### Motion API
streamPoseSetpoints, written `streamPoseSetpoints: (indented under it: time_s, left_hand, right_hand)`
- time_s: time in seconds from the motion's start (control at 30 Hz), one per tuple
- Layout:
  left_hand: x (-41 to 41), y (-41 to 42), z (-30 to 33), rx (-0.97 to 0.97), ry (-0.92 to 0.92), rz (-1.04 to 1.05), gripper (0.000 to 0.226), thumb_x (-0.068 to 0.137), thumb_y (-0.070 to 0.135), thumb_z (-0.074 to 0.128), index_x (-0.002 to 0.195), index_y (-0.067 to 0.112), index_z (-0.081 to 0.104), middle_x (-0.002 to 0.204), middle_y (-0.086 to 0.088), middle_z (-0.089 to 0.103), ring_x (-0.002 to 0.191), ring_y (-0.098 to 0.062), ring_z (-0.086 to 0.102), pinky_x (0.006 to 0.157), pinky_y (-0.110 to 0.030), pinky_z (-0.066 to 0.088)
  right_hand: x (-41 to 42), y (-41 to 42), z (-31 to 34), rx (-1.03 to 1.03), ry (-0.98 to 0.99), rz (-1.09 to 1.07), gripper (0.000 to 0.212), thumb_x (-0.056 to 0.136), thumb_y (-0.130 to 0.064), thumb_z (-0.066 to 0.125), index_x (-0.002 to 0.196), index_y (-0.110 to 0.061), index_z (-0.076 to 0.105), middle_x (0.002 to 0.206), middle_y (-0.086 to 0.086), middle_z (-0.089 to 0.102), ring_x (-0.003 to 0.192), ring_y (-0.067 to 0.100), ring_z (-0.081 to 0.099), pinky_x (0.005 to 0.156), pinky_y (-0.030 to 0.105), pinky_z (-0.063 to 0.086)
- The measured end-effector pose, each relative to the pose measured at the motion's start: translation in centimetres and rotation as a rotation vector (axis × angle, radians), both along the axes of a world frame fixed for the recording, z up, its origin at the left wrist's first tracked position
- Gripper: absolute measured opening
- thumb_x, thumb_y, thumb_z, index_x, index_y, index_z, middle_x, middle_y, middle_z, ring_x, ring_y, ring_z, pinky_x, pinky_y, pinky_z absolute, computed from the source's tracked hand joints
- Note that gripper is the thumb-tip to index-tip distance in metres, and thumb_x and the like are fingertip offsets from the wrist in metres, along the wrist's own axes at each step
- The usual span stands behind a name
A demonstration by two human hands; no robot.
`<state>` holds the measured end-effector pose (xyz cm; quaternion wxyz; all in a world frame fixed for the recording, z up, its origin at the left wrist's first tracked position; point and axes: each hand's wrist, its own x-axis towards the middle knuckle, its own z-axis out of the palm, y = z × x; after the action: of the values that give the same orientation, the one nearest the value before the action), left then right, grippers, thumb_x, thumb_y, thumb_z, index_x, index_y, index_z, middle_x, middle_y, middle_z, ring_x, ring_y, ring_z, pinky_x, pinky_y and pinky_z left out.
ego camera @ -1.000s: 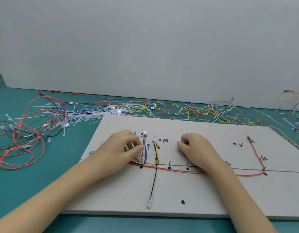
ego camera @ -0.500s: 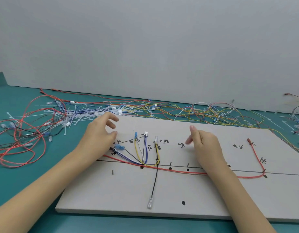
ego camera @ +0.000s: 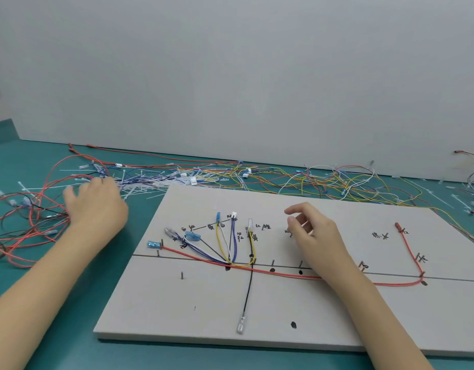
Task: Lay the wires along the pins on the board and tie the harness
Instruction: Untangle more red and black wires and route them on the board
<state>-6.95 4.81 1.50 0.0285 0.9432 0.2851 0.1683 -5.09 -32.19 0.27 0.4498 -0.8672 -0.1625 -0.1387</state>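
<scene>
- The board [ego camera: 283, 311] lies flat on the green table [ego camera: 57, 316], its near edge towards the person.
- A red wire [ego camera: 283, 275] runs left to right along the drawn line on the board, then turns up towards the far right and ends at a red terminal.
- A black wire [ego camera: 247, 292] drops from the line towards the near edge and ends in a clear terminal.
- Yellow, white and blue wires fan out from one point on the line towards the far side of the board.
- The left hand [ego camera: 97, 206] is off the board, to its left, over the loose cable ties [ego camera: 139, 184] and red wires on the table; it is blurred, so its grip cannot be told.
- The right hand [ego camera: 316, 236] hovers over the middle of the board, fingers loosely curled and spread, holding nothing.
</scene>
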Motion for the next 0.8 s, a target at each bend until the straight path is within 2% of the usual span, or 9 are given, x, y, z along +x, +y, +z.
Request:
streamPoseSetpoints:
  time_s: [0.07, 0.2, 0.37, 0.47, 0.67, 0.8]
  left_hand:
    - [0.0, 0.8, -0.1, -0.016, 0.095, 0.058, 0.030, 0.085, 0.007, 0.049, 0.115, 0.005, 0.055, 0.124, -0.018, 0.056, 0.118, -0.036, 0.049, 0.103, -0.044, 0.031]
    - [0.3, 1.7, -0.2, -0.011, 0.045, 0.076, 0.034, 0.085, 0.006, 0.053, 0.119, 0.007, 0.054, 0.125, -0.020, 0.055, 0.119, -0.039, 0.046, 0.098, -0.046, 0.034]
    - [0.3, 2.2, -0.4, -0.024, 0.071, 0.077, 0.034, 0.086, 0.006, 0.053, 0.120, 0.008, 0.054, 0.126, -0.021, 0.053, 0.118, -0.042, 0.046, 0.096, -0.047, 0.036]
    - [0.3, 2.2, -0.5, -0.047, 0.007, 0.035, 0.034, 0.084, 0.003, 0.056, 0.117, 0.011, 0.058, 0.121, -0.021, 0.053, 0.113, -0.043, 0.050, 0.093, -0.049, 0.037]
    - [0.6, 0.6, -0.2, -0.200, -0.312, -0.280, 0.030, 0.082, -0.010, 0.051, 0.100, 0.007, 0.068, 0.103, -0.019, 0.062, 0.097, -0.039, 0.058, 0.084, -0.046, 0.046]
    - [0.2, -3.2, 0.3, -0.197, -0.452, -0.560, 0.029, 0.084, -0.012, 0.051, 0.088, 0.010, 0.071, 0.091, -0.010, 0.059, 0.081, -0.029, 0.057, 0.077, -0.039, 0.047]
  right_hand:
    - [0.1, -0.1, -0.1, 0.001, 0.021, -0.011, 0.018, 0.093, -0.019, 0.053, 0.092, -0.036, 0.060, 0.074, -0.001, 0.064, 0.062, 0.012, 0.054, 0.058, 0.022, 0.043]
    - [0.0, -0.2, 0.0, 0.004, 0.049, -0.029, 0.021, 0.093, -0.018, 0.052, 0.091, -0.037, 0.060, 0.071, -0.001, 0.062, 0.064, 0.018, 0.057, 0.064, 0.034, 0.049]
    - [-0.1, -0.2, 0.0, -0.016, 0.070, -0.035, 0.023, 0.092, -0.015, 0.051, 0.089, -0.036, 0.060, 0.070, -0.001, 0.062, 0.060, 0.014, 0.054, 0.064, 0.036, 0.049]
    - [-0.2, -0.2, 0.0, -0.038, 0.082, -0.036, 0.024, 0.092, -0.013, 0.050, 0.089, -0.035, 0.060, 0.072, 0.001, 0.063, 0.059, 0.013, 0.053, 0.065, 0.036, 0.049]
    - [-0.2, -0.2, 0.1, -0.050, 0.086, -0.040, 0.026, 0.092, -0.013, 0.049, 0.088, -0.036, 0.060, 0.071, 0.000, 0.063, 0.058, 0.010, 0.052, 0.063, 0.034, 0.048]
    - [-0.4, 0.1, 0.2, -0.010, 0.072, -0.042, 0.026, 0.093, -0.012, 0.049, 0.088, -0.036, 0.060, 0.068, -0.004, 0.059, 0.069, 0.018, 0.060, 0.063, 0.032, 0.047]
